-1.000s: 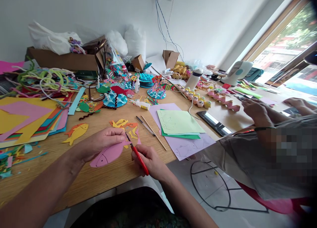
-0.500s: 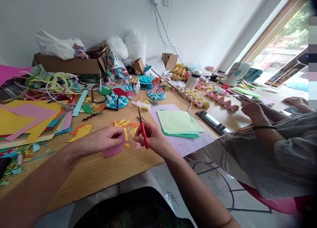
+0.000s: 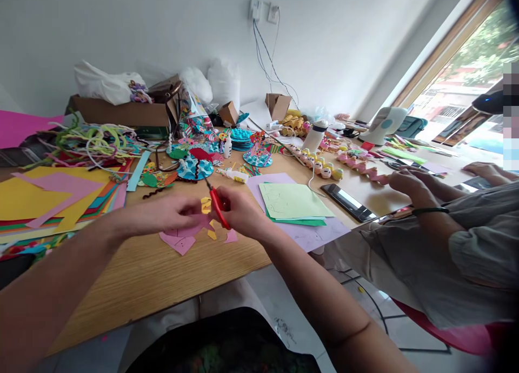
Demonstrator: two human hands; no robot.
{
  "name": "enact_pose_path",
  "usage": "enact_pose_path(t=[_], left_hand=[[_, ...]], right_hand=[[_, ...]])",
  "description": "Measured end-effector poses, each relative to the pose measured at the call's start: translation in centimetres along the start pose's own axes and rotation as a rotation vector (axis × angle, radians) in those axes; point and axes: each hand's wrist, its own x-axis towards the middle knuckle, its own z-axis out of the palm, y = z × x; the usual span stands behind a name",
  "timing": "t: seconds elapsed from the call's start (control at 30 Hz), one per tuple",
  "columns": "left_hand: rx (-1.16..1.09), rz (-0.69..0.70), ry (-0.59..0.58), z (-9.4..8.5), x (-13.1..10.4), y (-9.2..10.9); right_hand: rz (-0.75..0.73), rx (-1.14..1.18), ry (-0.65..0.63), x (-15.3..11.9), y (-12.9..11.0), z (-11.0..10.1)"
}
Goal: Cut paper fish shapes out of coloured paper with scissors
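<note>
head view: red scissors [image 3: 219,210] gripped in right hand [image 3: 242,212]; pink paper [image 3: 180,243] pinched in left hand [image 3: 172,211], over worktop [image 3: 162,286]. paper best turned into blades [image 3: 208,184], with pinch kept clear.

At centre, the scissors [image 3: 219,210] had red handles and the cut paper [image 3: 181,244] was pink; right of centre, a sheet [image 3: 298,200] was pale green; the surface [image 3: 133,281] was light brown, wood-grained
</note>
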Motion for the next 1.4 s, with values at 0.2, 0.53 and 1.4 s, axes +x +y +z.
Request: enact_pose_path(t=[0.2,0.53,1.4], left_hand=[[-0.533,0.115,0.556,-0.8,-2.7,-0.1],[-0.616,0.135,0.726,6.2,-1.6,-1.0],[-0.474,0.057,0.664,5.2,-2.7,-1.8]], right_hand=[[0.016,0.548,0.365,-0.2,-0.6,0.1],[0.011,0.809,0.44,0.5,-0.6,6.0],[0.101,0.551,0.209,-0.9,-0.7,5.2]])
